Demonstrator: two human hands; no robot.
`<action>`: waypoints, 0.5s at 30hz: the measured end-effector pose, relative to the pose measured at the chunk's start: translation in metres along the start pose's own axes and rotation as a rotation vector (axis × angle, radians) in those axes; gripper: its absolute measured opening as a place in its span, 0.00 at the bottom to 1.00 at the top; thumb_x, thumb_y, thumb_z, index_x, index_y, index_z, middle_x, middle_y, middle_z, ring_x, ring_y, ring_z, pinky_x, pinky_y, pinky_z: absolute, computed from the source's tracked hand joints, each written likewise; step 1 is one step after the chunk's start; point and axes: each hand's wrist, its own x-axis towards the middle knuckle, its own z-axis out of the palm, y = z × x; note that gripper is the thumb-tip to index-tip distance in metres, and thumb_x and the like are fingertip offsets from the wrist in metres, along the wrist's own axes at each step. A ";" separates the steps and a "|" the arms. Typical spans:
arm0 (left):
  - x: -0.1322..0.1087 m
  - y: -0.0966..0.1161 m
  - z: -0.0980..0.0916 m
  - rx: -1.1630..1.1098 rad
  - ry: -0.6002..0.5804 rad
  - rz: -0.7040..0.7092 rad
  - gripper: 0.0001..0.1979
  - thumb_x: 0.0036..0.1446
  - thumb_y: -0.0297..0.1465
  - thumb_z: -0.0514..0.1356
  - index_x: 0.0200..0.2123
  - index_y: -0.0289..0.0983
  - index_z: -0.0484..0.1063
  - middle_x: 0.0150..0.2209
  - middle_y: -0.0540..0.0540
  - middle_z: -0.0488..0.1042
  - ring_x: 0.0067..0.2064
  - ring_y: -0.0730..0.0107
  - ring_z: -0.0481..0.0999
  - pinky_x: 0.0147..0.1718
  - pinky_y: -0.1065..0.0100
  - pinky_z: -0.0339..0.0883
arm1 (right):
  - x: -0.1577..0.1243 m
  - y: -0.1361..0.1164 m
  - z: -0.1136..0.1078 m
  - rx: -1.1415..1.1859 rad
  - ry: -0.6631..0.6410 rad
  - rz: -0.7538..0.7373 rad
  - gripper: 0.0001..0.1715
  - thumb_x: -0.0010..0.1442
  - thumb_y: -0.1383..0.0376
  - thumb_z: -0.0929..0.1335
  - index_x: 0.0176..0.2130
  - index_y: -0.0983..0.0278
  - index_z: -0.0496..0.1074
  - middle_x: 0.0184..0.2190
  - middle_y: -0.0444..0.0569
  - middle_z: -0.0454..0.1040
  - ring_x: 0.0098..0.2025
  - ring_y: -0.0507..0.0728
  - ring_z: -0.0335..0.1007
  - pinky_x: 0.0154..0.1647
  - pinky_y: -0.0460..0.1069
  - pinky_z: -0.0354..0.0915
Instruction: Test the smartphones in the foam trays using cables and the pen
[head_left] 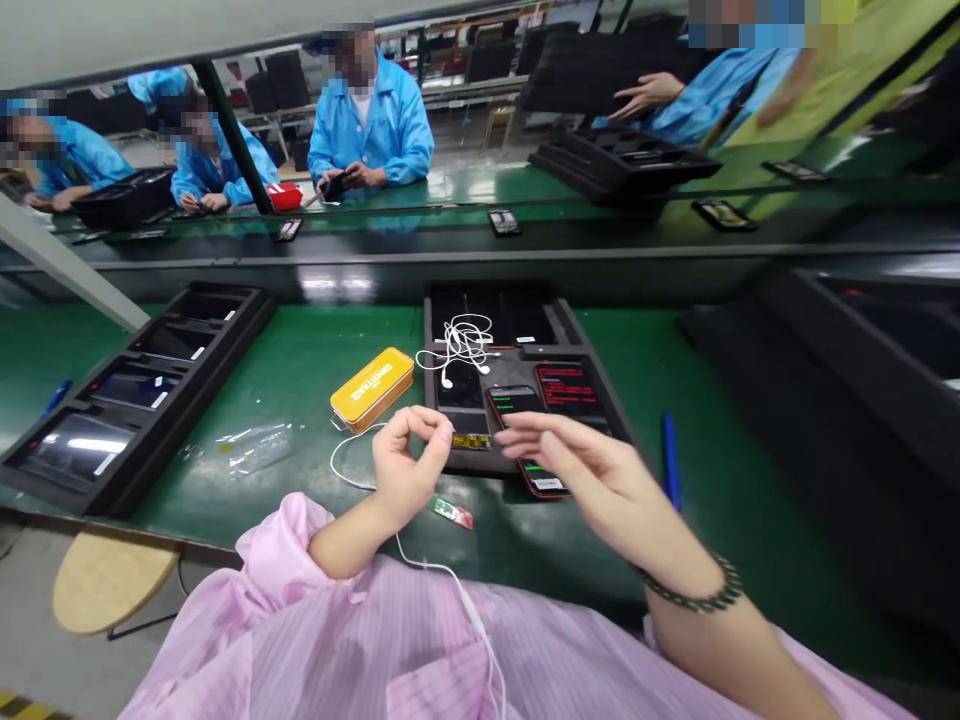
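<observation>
My left hand (405,465) has thumb and forefinger pinched together at one end of a small gold-and-dark circuit strip (472,441). My right hand (592,470) is just right of the strip's other end, its fingers stretched out and the thumb apart. Beneath it, a phone with green text (547,484) lies tilted over the front edge of a black foam tray (611,400). A phone with red text (568,388) rests in the tray. White earphones (459,345) lie coiled over its left side. A green-and-red strip (452,513) is on the table below my left hand.
A yellow tin (373,388) with a white cable (346,478) stands left of the tray. Plastic bags (259,447) and a tray of phones (187,340) lie further left. At right are a blue pen (670,462) and stacked black foam. Co-workers (369,125) sit beyond the conveyor (375,250).
</observation>
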 end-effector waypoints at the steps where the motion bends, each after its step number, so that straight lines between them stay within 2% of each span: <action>1: -0.002 0.000 0.001 0.032 -0.031 0.025 0.19 0.59 0.38 0.62 0.22 0.37 0.60 0.26 0.47 0.75 0.28 0.72 0.72 0.31 0.68 0.65 | -0.001 -0.002 0.008 0.043 -0.060 -0.006 0.26 0.58 0.44 0.68 0.43 0.61 0.76 0.35 0.51 0.80 0.36 0.58 0.78 0.40 0.53 0.76; 3: -0.005 -0.001 0.002 0.100 -0.102 0.129 0.17 0.60 0.35 0.62 0.22 0.37 0.61 0.26 0.48 0.76 0.28 0.71 0.72 0.33 0.66 0.64 | -0.004 -0.002 0.021 0.081 -0.126 -0.020 0.21 0.58 0.47 0.69 0.38 0.63 0.75 0.28 0.48 0.77 0.29 0.54 0.75 0.32 0.49 0.74; 5: -0.007 0.001 0.002 0.157 -0.169 0.281 0.15 0.60 0.31 0.61 0.22 0.37 0.61 0.25 0.50 0.76 0.27 0.72 0.73 0.36 0.64 0.62 | -0.008 0.000 0.026 0.078 -0.136 -0.037 0.18 0.59 0.50 0.69 0.33 0.63 0.72 0.23 0.44 0.73 0.24 0.51 0.71 0.26 0.46 0.70; 7: -0.006 0.004 0.001 0.212 -0.254 0.403 0.12 0.60 0.27 0.61 0.25 0.37 0.64 0.26 0.52 0.77 0.28 0.72 0.74 0.38 0.64 0.61 | -0.014 0.004 0.022 0.041 -0.123 -0.073 0.17 0.60 0.52 0.68 0.31 0.63 0.70 0.20 0.42 0.70 0.21 0.49 0.67 0.22 0.44 0.65; 9: -0.004 0.007 -0.001 0.297 -0.401 0.455 0.07 0.61 0.26 0.59 0.29 0.38 0.68 0.29 0.51 0.79 0.31 0.70 0.77 0.39 0.63 0.61 | -0.020 0.007 0.005 -0.008 -0.053 -0.107 0.17 0.61 0.52 0.67 0.30 0.63 0.69 0.19 0.41 0.69 0.20 0.49 0.65 0.22 0.44 0.63; 11: 0.000 0.010 -0.002 0.365 -0.503 0.510 0.07 0.63 0.26 0.56 0.33 0.38 0.71 0.32 0.49 0.80 0.33 0.68 0.79 0.39 0.62 0.60 | -0.032 0.007 -0.023 -0.050 0.126 -0.116 0.19 0.60 0.51 0.68 0.29 0.63 0.68 0.18 0.42 0.70 0.19 0.49 0.66 0.22 0.44 0.63; 15: 0.006 0.013 -0.001 0.477 -0.587 0.618 0.06 0.62 0.25 0.57 0.34 0.39 0.71 0.33 0.50 0.81 0.33 0.68 0.79 0.40 0.62 0.59 | -0.083 0.002 -0.102 -0.111 0.683 -0.103 0.21 0.53 0.49 0.74 0.26 0.64 0.71 0.18 0.45 0.74 0.21 0.51 0.70 0.24 0.45 0.69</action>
